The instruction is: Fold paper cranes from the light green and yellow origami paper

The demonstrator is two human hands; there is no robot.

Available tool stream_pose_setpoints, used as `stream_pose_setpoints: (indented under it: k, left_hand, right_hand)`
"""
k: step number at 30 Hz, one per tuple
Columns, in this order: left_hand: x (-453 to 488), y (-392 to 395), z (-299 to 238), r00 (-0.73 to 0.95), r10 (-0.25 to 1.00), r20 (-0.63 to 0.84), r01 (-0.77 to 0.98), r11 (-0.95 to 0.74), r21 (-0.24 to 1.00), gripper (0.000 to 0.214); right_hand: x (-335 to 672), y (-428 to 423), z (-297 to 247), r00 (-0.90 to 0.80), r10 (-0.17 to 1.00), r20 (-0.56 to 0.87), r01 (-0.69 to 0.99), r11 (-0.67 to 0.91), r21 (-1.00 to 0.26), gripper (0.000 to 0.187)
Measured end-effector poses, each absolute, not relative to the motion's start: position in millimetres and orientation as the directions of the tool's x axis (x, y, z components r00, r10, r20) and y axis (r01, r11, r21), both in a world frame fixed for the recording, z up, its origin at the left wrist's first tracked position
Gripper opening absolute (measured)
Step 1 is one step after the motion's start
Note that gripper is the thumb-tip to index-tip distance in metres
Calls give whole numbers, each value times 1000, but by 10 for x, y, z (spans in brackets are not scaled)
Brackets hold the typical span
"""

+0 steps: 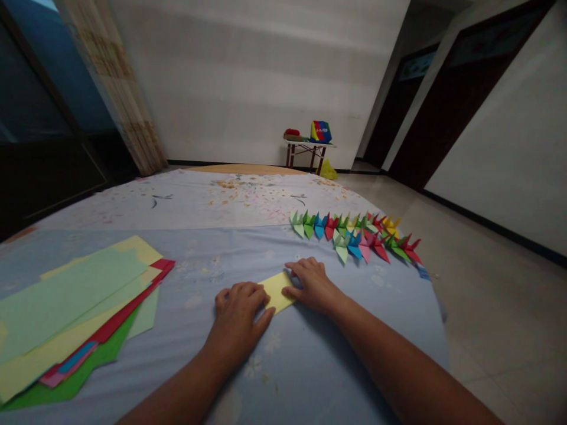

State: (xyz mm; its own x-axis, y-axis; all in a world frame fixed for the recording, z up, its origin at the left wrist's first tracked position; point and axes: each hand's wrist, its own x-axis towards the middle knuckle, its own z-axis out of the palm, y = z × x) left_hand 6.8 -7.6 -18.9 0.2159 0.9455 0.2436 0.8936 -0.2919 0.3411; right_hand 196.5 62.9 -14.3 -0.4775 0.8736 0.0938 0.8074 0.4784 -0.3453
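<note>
A small folded piece of yellow paper [278,290] lies on the blue flowered cloth in front of me. My left hand [243,308] is at its left end, fingers bent, with the index fingertip and thumb on the paper's edge. At the right end, my right hand [313,284] holds the paper with its thumb on top and its index finger along the far corner. What is under the fingertips is hidden.
Coloured folded paper cranes [349,241] stand in two rows at the right. Stacked coloured paper sheets [80,295] lie on the left. The round table's cloth [186,254] reaches toward a small side table [310,144] by the wall, holding a colourful box [321,131].
</note>
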Motion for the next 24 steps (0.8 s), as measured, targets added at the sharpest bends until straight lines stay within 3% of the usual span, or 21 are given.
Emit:
stream_pose_setpoints:
  k: [8, 16, 24]
  left_hand:
    - [80, -88, -173, 229, 942, 246, 904, -300, 304, 11]
    - [77, -77, -202, 213, 948, 237, 905, -283, 319, 14]
    - [66, -79, -188, 214, 950, 225, 905, -280, 321, 14]
  right_hand:
    - [1889, 485, -125, -490, 848, 200, 800, 529, -282, 73]
    - [1911, 435, -191, -436, 896, 84, 865, 443, -237, 84]
    - [2265, 548, -201, -315, 944, 97, 914, 329, -237, 83]
